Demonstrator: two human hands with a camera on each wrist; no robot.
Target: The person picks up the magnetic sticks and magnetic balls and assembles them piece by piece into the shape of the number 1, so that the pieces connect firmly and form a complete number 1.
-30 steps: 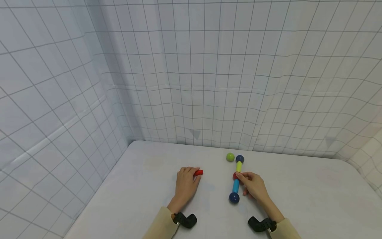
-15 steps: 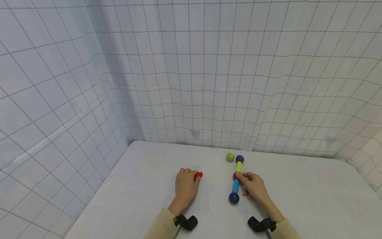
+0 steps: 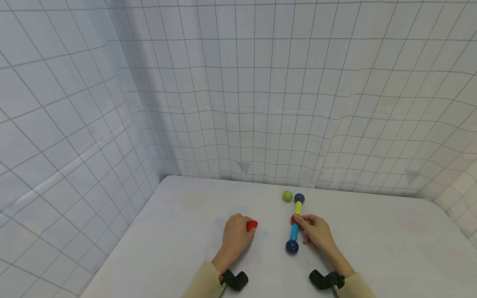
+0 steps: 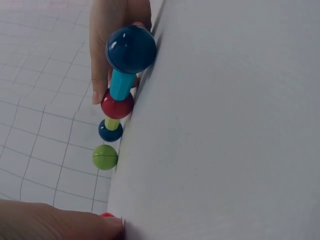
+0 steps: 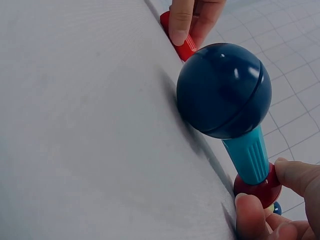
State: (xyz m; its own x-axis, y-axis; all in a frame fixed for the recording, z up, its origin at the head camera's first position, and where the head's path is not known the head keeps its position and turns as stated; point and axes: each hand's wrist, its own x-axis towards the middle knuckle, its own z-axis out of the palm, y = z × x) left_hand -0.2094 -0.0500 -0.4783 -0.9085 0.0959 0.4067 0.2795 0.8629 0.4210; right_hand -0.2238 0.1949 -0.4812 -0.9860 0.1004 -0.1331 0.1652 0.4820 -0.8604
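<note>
While the right hand (image 3: pixel 319 232) pinches the chain (image 3: pixel 294 232) by its red ball (image 5: pixel 259 194) on the worktop (image 3: pixel 391 236), the left hand (image 3: pixel 236 236) grips a red stick (image 3: pixel 251 226) nearby. Stray bump and that green ball (image 3: pixel 287 196) might roll.

In head view my L fingers (image 5: pixel 181 22) hide pt of red stick (image 3: pixel 252 225); R fingers (image 5: pixel 251 215) cover pt of red ball (image 5: pixel 260 192). L wrist view: stick's mostly hidden, L fingers cut off at btm. R wrist view: yellow stick (image 3: pixel 298 208) & far blue ball (image 3: pixel 299 198) mostly hidden.
</note>
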